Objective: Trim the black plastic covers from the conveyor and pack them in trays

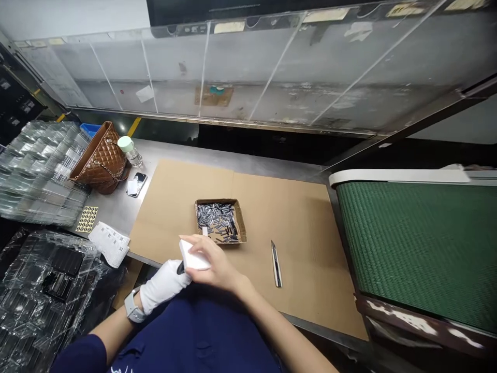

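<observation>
My right hand (212, 261), bare, grips a flat white block (193, 257) between thumb and fingers, in front of my body. My left hand (165, 284) wears a white glove and is closed beside the block's lower left. A small black piece (180, 268) shows at its fingertips, too little of it to name. Just beyond the hands stands a shallow cardboard box (241, 223) with many small dark and silvery strips (217, 217) inside. One small white piece (204, 231) sits at the box's near left corner. To the right lies a utility knife (276, 264).
Cardboard sheet (303, 233) covers the table. A green conveyor belt (419, 248) borders it on the right. Left are a brown handbag (103, 160), a bottle (131, 151), a phone (137, 185), a sticker sheet (87, 219), papers (110, 242) and stacked clear plastic trays (42, 171).
</observation>
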Demonstrator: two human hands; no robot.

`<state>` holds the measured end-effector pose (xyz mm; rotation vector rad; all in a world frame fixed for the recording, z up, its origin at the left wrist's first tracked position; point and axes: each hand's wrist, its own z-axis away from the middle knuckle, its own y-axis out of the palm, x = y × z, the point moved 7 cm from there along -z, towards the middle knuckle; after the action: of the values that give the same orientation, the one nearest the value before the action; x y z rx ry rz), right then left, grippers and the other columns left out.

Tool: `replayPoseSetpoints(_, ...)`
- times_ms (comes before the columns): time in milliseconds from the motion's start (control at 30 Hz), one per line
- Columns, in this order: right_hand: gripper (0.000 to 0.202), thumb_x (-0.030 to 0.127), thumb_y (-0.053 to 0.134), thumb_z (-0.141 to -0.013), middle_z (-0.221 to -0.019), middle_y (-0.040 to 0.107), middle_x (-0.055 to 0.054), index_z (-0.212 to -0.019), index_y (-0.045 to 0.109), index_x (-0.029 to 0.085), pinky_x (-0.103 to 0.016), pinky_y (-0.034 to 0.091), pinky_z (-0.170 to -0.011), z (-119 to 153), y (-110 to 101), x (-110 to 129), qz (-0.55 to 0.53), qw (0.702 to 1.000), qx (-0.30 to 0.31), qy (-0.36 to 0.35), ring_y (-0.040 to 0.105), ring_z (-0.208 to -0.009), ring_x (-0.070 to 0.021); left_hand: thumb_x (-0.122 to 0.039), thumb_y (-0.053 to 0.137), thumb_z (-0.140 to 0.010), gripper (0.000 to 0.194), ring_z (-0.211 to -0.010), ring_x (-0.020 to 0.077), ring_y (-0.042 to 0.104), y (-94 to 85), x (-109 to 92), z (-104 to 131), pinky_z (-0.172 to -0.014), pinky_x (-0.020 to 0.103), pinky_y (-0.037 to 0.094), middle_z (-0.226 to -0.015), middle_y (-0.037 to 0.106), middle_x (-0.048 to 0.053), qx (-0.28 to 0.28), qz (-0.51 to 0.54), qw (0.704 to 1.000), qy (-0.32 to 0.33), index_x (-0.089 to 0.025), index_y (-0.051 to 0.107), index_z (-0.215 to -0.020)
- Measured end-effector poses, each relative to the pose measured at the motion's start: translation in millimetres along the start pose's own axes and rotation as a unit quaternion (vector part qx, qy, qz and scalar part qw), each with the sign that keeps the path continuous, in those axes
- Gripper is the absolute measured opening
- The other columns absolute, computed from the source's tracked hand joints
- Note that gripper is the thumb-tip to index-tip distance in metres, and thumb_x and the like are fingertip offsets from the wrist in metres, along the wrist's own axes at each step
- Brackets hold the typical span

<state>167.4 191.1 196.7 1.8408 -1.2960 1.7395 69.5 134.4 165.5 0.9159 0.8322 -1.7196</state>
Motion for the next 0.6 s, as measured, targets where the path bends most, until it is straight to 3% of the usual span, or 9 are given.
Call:
replayPoseSetpoints(100, 0.029, 0.046, 0.062, -0.077, -0.123, 0.06, -0.012, -0.089, 0.048, 0.023, -0.044, 0.044, -0.092, 1, -3, -11, -0.075, 0.996, -0.032, 0.04, 0.057, -0.109, -0.0238, -0.047, 0.069, -0.07, 0.039, -0.083, 0.0214, 0.062, -9.3, -1, -2, -0.083, 0.032, 0.049, -0.085, 0.07, 0.007, -0.034, 0.089, 0.995, -0.009, -0.012, 0.068, -0.086)
replayPoseSetpoints(167, 0.032, 0.053, 0.052, -0.083, -0.117, 0.061, -0.012, -0.094, 0.048, 0.023, -0.042, 0.047, -0.089, 4, -6, -27, -0.143, 0.981, -0.071, 0.109, 0.059, -0.106, -0.0227, -0.048, 0.067, -0.073, 0.04, -0.075, 0.019, 0.064, -18.9, 3, -5, -0.079, 0.033, 0.052, -0.081, 0.07, 0.006, -0.085, 0.25, 0.962, -0.065, -0.013, 0.067, -0.092)
replayPoseSetpoints(233, 0.04, 0.058, 0.047, -0.084, -0.114, 0.061, -0.011, -0.103, 0.049, 0.022, -0.041, 0.048, -0.091, 7, -7, -40, -0.168, 0.97, -0.104, 0.143, 0.059, -0.106, -0.0227, -0.051, 0.058, -0.08, 0.04, -0.067, 0.0174, 0.065, -25.9, 8, -9, -0.073, 0.035, 0.055, -0.076, 0.069, 0.005, -0.151, 0.442, 0.877, -0.11, -0.014, 0.066, -0.092)
replayPoseSetpoints(300, 0.048, 0.059, 0.045, -0.085, -0.119, 0.058, -0.012, -0.116, 0.047, 0.023, -0.042, 0.044, -0.098, 6, -9, -44, -0.144, 0.968, -0.152, 0.139, 0.055, -0.113, -0.0234, -0.049, 0.05, -0.086, 0.037, -0.069, 0.0168, 0.066, -30.1, 4, -20, -0.074, 0.035, 0.055, -0.08, 0.07, 0.004, -0.2, 0.572, 0.79, -0.095, -0.016, 0.065, -0.096)
replayPoseSetpoints(367, 0.049, 0.057, 0.039, -0.088, -0.13, 0.049, -0.013, -0.125, 0.044, 0.024, -0.044, 0.038, -0.104, 5, -10, -41, -0.083, 0.966, -0.215, 0.115, 0.047, -0.123, -0.0246, -0.042, 0.046, -0.09, 0.032, -0.079, 0.016, 0.067, -30.2, -6, -34, -0.08, 0.032, 0.054, -0.091, 0.071, 0.004, -0.203, 0.633, 0.745, -0.046, -0.018, 0.063, -0.102)
replayPoseSetpoints(467, 0.045, 0.049, 0.037, -0.092, -0.142, 0.033, -0.012, -0.131, 0.042, 0.026, -0.049, 0.032, -0.107, 1, -6, -25, 0.057, 0.961, -0.268, 0.034, 0.034, -0.132, -0.0279, -0.039, 0.037, -0.094, 0.037, -0.092, 0.0166, 0.066, -19.8, -22, -52, -0.085, 0.03, 0.052, -0.1, 0.07, 0.007, -0.153, 0.656, 0.739, -0.005, -0.016, 0.061, -0.11)
replayPoseSetpoints(600, 0.043, 0.04, 0.05, -0.088, -0.139, 0.034, -0.008, -0.131, 0.045, 0.035, -0.048, 0.033, -0.106, -3, 5, 1, 0.216, 0.935, -0.244, -0.143, 0.038, -0.128, -0.0283, -0.043, 0.041, -0.091, 0.044, -0.105, 0.0202, 0.062, -9.4, -30, -61, -0.09, 0.032, 0.05, -0.107, 0.068, 0.011, -0.127, 0.623, 0.771, -0.001, -0.014, 0.055, -0.122)
